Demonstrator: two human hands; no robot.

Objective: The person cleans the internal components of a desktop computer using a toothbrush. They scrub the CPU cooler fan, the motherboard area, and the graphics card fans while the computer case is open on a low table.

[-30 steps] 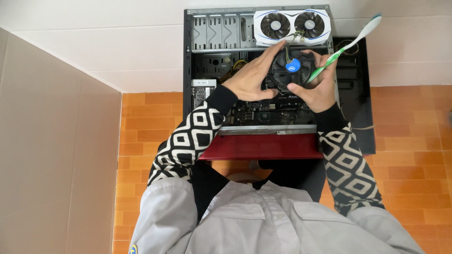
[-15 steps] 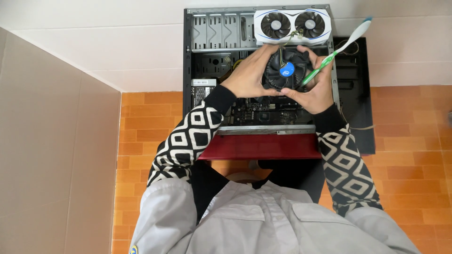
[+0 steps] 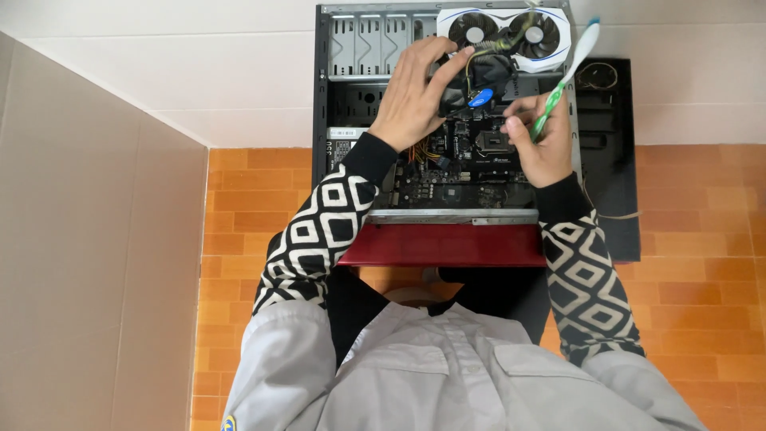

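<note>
Two hands work inside an open computer case that lies on its side on the floor. The left hand is curled around a black cooler fan with a blue centre, fingers closed over its left rim and top, holding it raised above the motherboard near the case's upper edge; its thin cable loops up toward the graphics card. The right hand is closed on a green-and-white toothbrush, whose shaft slants up and right so that the head lies past the case's upper right corner. The thumb and forefinger also seem pinched together just beside the bare processor socket, though whether they hold anything small there is too fine to tell. The white graphics card with two fans sits along the case's top edge. A dark red panel forms the case's near edge, and a black side panel lies just to its right on the orange tiled floor.
</note>
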